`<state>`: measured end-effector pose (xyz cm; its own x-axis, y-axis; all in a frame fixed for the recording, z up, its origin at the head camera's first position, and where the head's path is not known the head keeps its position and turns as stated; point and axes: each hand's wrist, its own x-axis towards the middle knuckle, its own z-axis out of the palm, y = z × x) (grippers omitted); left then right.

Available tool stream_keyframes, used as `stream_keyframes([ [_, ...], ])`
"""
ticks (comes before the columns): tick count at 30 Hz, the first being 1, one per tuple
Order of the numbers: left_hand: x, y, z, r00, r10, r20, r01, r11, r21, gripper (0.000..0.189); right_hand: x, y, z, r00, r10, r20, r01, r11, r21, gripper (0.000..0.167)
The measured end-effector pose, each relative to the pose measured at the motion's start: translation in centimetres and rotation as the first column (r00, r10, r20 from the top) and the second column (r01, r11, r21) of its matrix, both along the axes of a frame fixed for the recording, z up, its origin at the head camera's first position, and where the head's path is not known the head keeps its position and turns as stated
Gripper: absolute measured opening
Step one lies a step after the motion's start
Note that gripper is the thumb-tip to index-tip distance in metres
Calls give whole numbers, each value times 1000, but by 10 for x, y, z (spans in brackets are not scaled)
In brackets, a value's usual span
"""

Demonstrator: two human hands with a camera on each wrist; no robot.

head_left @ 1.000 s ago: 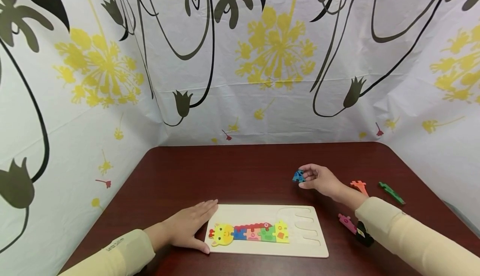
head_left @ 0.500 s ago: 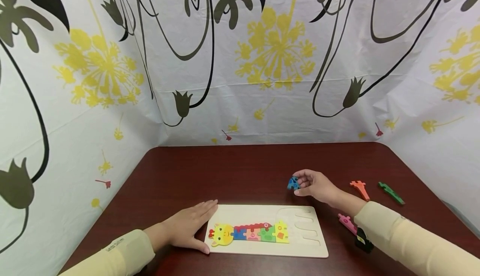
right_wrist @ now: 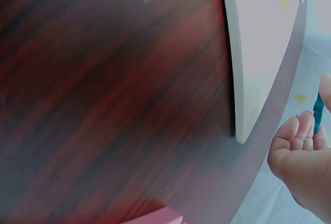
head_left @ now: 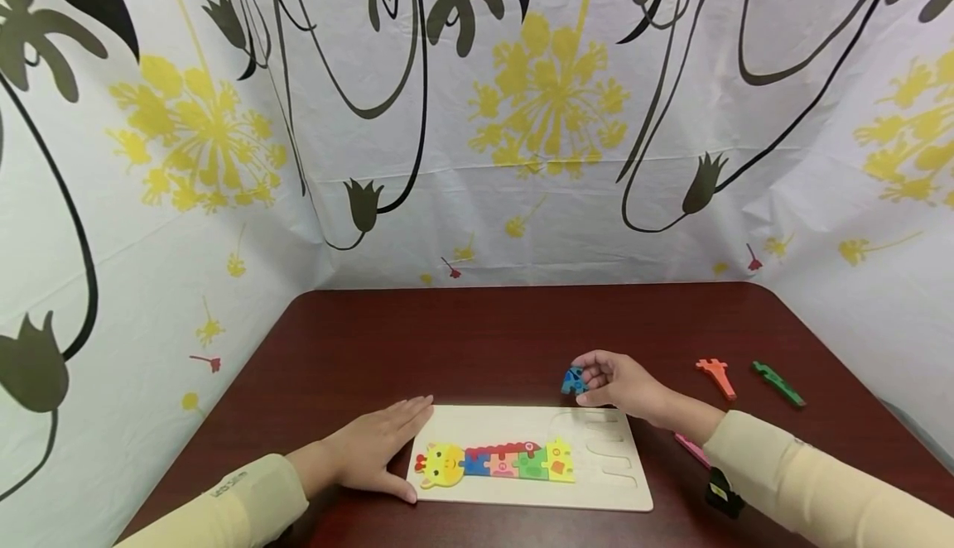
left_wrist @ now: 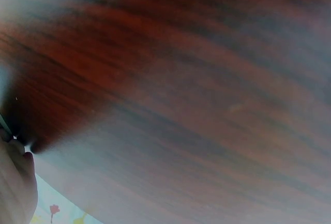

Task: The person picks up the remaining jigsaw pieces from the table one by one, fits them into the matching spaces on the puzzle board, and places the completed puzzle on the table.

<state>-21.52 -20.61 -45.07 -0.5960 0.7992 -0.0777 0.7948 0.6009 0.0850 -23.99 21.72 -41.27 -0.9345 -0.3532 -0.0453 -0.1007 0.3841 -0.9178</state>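
Note:
My right hand (head_left: 619, 384) pinches a blue puzzle piece (head_left: 574, 381) between thumb and fingers, above the far right edge of a pale wooden puzzle board (head_left: 507, 496). In the right wrist view the same blue piece (right_wrist: 318, 112) shows edge-on at the fingertips. My left hand (head_left: 380, 450) lies with straight fingers along the board's left edge. Set in the board is a giraffe puzzle: a yellow head (head_left: 441, 466), a red mane strip (head_left: 503, 450), then blue, pink, green and yellow body pieces. Outlined leg recesses (head_left: 614, 457) show at the board's right end.
Right of the board lie an orange piece (head_left: 717, 377), a green piece (head_left: 777, 383) and a pink piece (head_left: 691, 449) partly behind the right sleeve. A black band (head_left: 723, 494) sits under the right wrist. The dark red-brown table (head_left: 447, 341) meets patterned cloth behind.
My right hand has moved left and toward me with the blue puzzle piece, from beyond the board to its far edge. The left hand and the board have stayed still.

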Motion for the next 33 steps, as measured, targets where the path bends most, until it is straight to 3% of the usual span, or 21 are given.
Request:
stream_keyframes([
  [17,0,0,0,1000,1,6,-1,1000,3,111,14,-10,-5,997,64,40,-63,998,-28,52],
  [33,0,1,0,1000,11,4,-11,1000,-3,111,22,-17,-17,998,52,39,-53,999,1,50],
])
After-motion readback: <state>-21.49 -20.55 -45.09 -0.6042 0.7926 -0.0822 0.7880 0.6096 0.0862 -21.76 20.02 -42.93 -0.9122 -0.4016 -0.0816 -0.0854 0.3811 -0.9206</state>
